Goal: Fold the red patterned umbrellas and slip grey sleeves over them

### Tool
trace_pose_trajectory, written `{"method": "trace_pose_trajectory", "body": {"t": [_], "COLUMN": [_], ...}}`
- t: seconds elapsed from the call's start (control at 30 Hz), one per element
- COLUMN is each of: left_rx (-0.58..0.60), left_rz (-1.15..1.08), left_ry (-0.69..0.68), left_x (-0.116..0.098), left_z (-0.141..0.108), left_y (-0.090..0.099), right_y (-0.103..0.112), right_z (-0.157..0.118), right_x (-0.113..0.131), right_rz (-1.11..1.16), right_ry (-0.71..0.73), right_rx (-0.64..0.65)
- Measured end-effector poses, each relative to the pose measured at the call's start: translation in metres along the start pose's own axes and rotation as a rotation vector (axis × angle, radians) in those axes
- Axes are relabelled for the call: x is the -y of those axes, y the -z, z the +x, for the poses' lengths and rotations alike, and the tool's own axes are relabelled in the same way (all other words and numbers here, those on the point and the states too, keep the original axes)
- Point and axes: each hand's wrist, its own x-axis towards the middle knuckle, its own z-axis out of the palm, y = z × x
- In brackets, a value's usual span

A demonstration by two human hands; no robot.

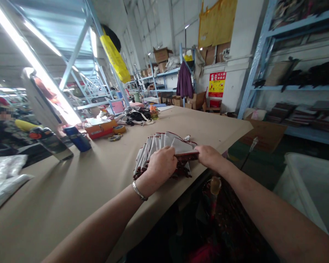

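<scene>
A row of overlapping grey-white fabric pieces with dark red edging (153, 144) lies fanned out near the table's front edge. My left hand (162, 163), a silver bracelet at its wrist, is closed on the near side of this pile, its fingers curled over a dark red patterned fabric piece (186, 156). On the other end of that piece my right hand (208, 157) is closed, fingertips pinching its corner. The fabric stretches between both hands, just in front of the pale panels. Most of my left fingertips are hidden behind the hand.
The brown-covered table (104, 197) bears a clear bottle (53, 144), a blue flask (78, 138), scissors (115, 137) and an orange box (101, 128). A white bin (298, 182) stands at right, below blue shelving (253, 80). Another person (5, 128) is at far left.
</scene>
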Motion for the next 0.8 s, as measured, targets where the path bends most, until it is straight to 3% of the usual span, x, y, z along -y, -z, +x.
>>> {"method": "trace_pose_trajectory", "body": {"t": [0.1,0.2,0.27,0.33,0.43,0.53,0.67,0.73,0.8], "left_rx": [-0.105,-0.164,-0.113,0.001,0.219,0.416,0.703,0.834,0.856], "left_rz": [-0.137,-0.589,-1.116,-1.662,-2.138,-2.193,-1.815,-1.830,-1.983], "left_ry": [0.044,0.153,0.297,0.424,0.562,0.696,0.552,0.540,0.604], "left_x": [-0.007,-0.031,-0.062,-0.098,-0.144,-0.166,-0.164,-0.153,-0.137], "left_z": [0.005,0.005,-0.002,-0.016,-0.043,-0.072,-0.099,-0.101,-0.093], "left_y": [-0.008,-0.015,-0.017,-0.018,-0.030,-0.061,-0.101,-0.103,-0.093], "right_y": [0.016,0.024,0.018,0.002,-0.032,-0.057,-0.069,-0.070,-0.068], "right_z": [-0.028,-0.076,-0.114,-0.151,-0.201,-0.231,-0.230,-0.222,-0.219], "right_x": [-0.002,-0.006,-0.015,-0.029,-0.051,-0.063,-0.051,-0.038,-0.026], "right_rz": [0.068,0.065,0.029,0.038,0.210,0.623,1.573,1.850,1.870], "right_ry": [-0.081,-0.069,-0.117,-0.227,-0.408,-0.617,-0.807,-0.831,-0.793], "right_rx": [-0.299,-0.518,-0.518,-0.420,-0.212,-0.232,-0.436,-0.349,-0.206]}}
